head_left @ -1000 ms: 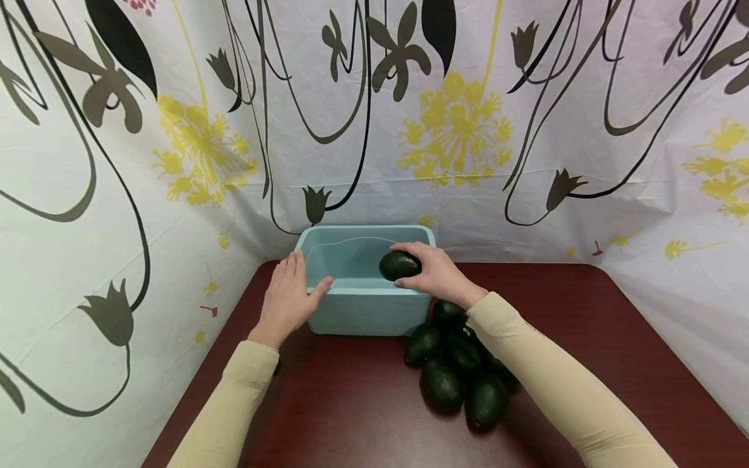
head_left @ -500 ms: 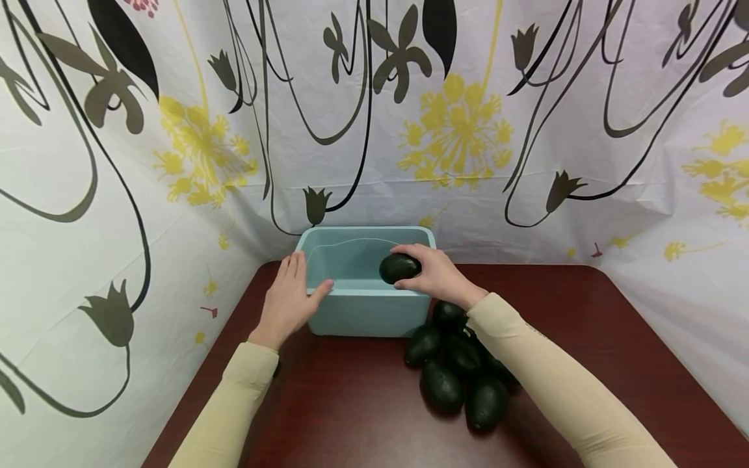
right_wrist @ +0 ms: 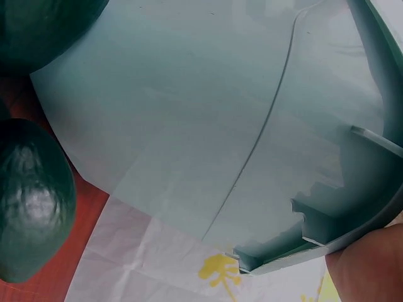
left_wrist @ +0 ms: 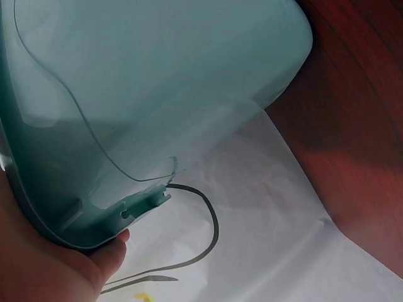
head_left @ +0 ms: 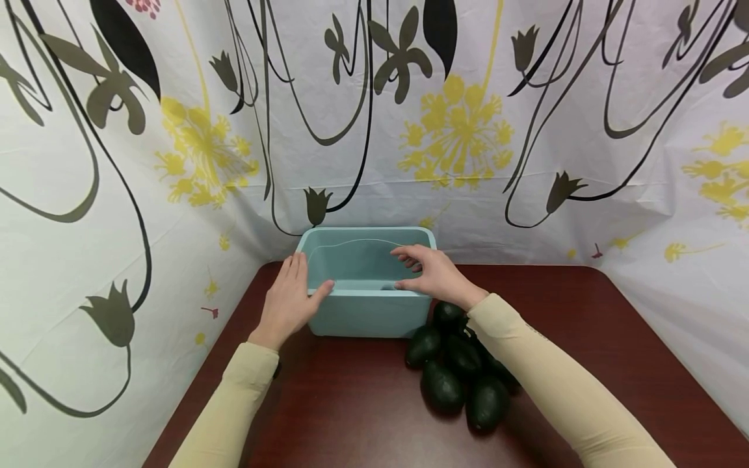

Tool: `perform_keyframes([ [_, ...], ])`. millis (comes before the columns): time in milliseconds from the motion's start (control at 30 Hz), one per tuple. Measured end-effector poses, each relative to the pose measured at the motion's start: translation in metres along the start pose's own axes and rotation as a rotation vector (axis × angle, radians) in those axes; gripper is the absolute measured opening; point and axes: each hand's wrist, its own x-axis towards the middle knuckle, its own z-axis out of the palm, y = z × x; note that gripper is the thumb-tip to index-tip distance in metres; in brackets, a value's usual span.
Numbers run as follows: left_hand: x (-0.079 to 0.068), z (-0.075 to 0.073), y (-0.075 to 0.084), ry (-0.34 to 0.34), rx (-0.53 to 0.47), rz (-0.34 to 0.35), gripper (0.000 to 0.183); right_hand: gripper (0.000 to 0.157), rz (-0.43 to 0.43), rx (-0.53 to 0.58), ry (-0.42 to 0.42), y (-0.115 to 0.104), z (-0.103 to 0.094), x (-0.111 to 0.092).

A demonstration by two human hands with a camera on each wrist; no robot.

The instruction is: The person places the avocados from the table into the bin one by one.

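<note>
A light blue plastic bin [head_left: 365, 316] stands at the back of the table. My left hand [head_left: 285, 304] rests on its front left corner, fingers straight along the left side and thumb at the front rim. At the right end of the bin, my right hand [head_left: 435, 274] hovers with thumb and fingers parted, nothing between them. A dark sliver of an avocado [head_left: 388, 287] shows inside just behind the front rim; the rest is hidden. Several dark green avocados [head_left: 443, 388] lie in a pile before the bin's right corner, partly under the right forearm. One avocado [right_wrist: 34, 201] appears in the right wrist view.
The dark red-brown wooden table [head_left: 345, 403] has rounded far corners. A white cloth [head_left: 374, 162] with yellow and grey flower prints hangs behind it and along both sides, close to the bin's back.
The avocado that my right hand held over the bin has been let go and dropped inside. The right hand stays in place with fingers parted. My left hand has not moved.
</note>
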Motion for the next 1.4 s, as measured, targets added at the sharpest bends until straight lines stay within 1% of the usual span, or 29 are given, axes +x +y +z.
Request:
perform_keyframes([
  [300, 0.001, -0.003, 0.001, -0.015, 0.000, -0.003, 0.106, 0.065, -0.011, 0.019, 0.010, -0.001, -0.001, -0.001],
  [567, 0.000, -0.001, 0.001, -0.024, -0.009, -0.003, 0.106, 0.062, -0.024, 0.028, 0.008, -0.002, -0.003, -0.005],
  [733, 0.001, 0.000, 0.001, -0.032, -0.007, -0.005, 0.106, 0.060, -0.050, 0.040, 0.011, -0.005, -0.006, -0.008],
  [1067, 0.001, -0.001, 0.001, -0.031, 0.001, -0.005, 0.106, 0.059, -0.114, -0.016, 0.042, -0.012, -0.019, -0.015],
  [1267, 0.001, -0.002, 0.000, -0.023, 0.010, -0.001, 0.105, 0.060, -0.139, -0.037, 0.047, -0.014, -0.028, -0.025],
  [1400, 0.001, -0.001, 0.000, -0.026, 0.006, -0.006, 0.105, 0.059, -0.137, -0.065, 0.047, -0.015, -0.033, -0.032],
])
